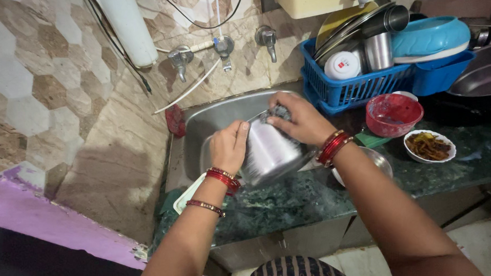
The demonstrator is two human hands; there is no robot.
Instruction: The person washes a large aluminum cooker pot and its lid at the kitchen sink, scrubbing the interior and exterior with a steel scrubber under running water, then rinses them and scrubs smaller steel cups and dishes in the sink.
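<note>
Left hand [228, 145] fingers clamp pot [269, 153] rim; right hand [301, 121] fingers pinch scrubber [279, 113]. Keep pot over sink [219, 117], scrub firmly.

In front of me the wall [49, 74] is tiled in beige and brown hexagons, with marbled tan tile lower down. Three metal taps [223, 48] stick out of it, and a white pipe [126, 22] runs down it beside black cables. Below is a purple ledge [38, 217]. My counter [287, 198] is dark green stone, with a steel sink [213, 117] set into it. To my right on the counter stand a blue rack [363, 85] full of steel dishes, a red bowl [394, 114] and a white bowl [428, 146] of food. The floor [473, 236] is pale tile. The light is soft and even.
</note>
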